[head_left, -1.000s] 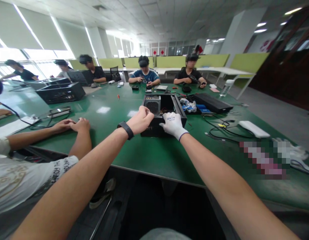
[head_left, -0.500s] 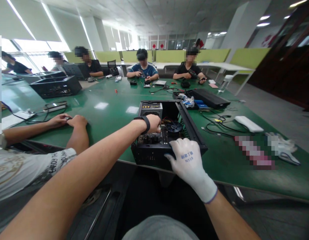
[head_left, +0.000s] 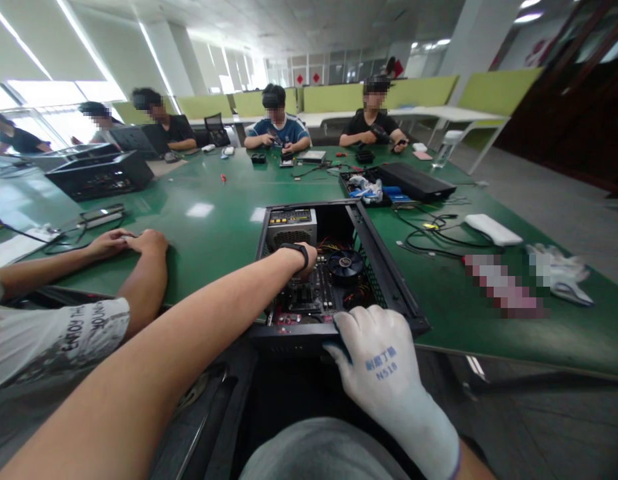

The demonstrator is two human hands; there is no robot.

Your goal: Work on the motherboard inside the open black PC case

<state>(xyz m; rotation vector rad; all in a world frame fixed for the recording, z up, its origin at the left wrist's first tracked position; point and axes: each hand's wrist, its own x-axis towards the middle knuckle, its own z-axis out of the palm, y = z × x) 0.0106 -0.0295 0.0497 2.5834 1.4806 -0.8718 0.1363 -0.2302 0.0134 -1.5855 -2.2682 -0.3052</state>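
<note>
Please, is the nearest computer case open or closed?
Open: the computer case is uncovered above, showing the fan and power supply inside.

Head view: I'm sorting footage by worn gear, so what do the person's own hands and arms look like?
The left hand is bare, with a dark band around the wrist; no sleeve shows on the left forearm. The right hand wears a white glove with blue printing on its back, including "N518", and a purplish cuff edge.

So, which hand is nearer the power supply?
Left: the left hand is in the case, close to the power supply; the gloved right hand is farther, on the near rim.
</note>
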